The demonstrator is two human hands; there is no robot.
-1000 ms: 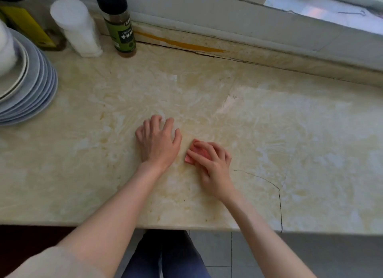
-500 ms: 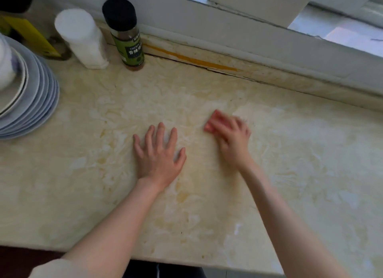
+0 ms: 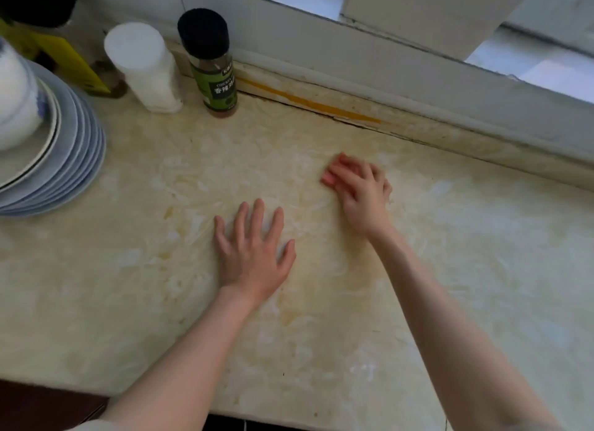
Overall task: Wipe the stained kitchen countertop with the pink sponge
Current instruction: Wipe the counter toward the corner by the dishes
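Note:
The cream marble countertop (image 3: 434, 302) shows yellowish stains and pale smears across its middle. My right hand (image 3: 363, 196) presses the pink sponge (image 3: 331, 175) flat on the counter, beyond the middle and a short way from the back ledge; only the sponge's left edge shows past my fingers. My left hand (image 3: 254, 253) lies flat on the counter with fingers spread, nearer to me and to the left of the sponge, holding nothing.
A stack of blue-grey plates (image 3: 74, 163) sits at the left edge. Behind it stand a white shaker (image 3: 144, 67), a green-labelled spice jar (image 3: 212, 64) and a yellow bottle (image 3: 64, 57). A raised ledge with a yellow strip (image 3: 308, 104) runs along the back.
My right hand slid the sponge away from me, from beside my left hand near the front to the far middle of the counter. My left hand stayed flat in place.

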